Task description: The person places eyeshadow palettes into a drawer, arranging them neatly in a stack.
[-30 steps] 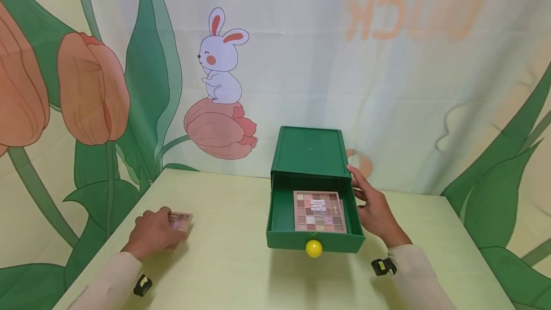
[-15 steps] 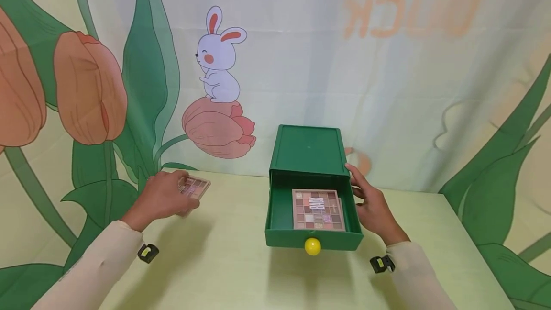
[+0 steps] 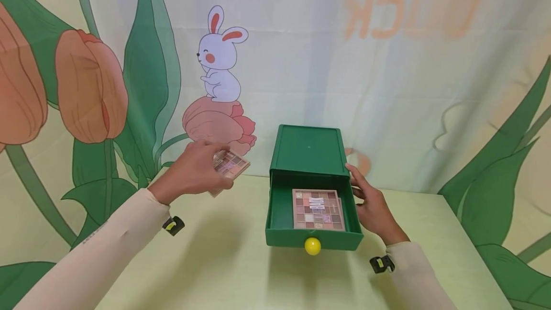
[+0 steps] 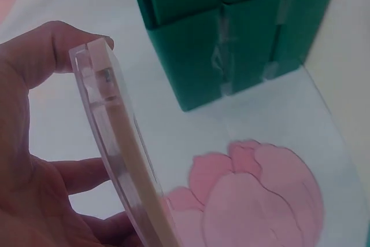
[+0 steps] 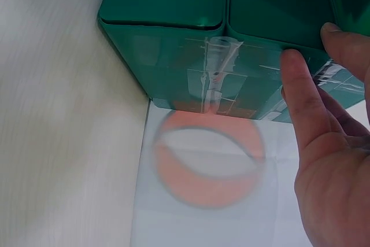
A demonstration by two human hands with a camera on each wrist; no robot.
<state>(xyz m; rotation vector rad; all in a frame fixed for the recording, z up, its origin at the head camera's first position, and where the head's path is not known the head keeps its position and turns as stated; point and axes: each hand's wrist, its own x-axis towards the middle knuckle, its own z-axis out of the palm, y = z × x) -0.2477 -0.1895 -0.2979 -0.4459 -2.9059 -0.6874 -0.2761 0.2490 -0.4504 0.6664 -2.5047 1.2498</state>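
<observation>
A green drawer box (image 3: 308, 151) stands on the pale table (image 3: 224, 262), its drawer (image 3: 313, 239) pulled out toward me, with a yellow knob (image 3: 312, 246) on its front. An eyeshadow palette (image 3: 318, 209) lies flat in the drawer. My left hand (image 3: 193, 172) holds a second eyeshadow palette (image 3: 228, 165) in the air, left of the box and above the table's far edge. In the left wrist view that palette (image 4: 118, 143) shows edge-on between thumb and fingers. My right hand (image 3: 371, 204) rests with straight fingers against the box's right side (image 5: 254, 79).
A printed cloth backdrop (image 3: 387, 71) with a rabbit (image 3: 219, 56) and tulips hangs close behind the table. The table's right edge (image 3: 478, 248) runs just beyond my right forearm. Small black wrist devices sit on both sleeves.
My left hand lifted the second palette off the table at the left and carried it up and right toward the box. My right hand stayed against the box.
</observation>
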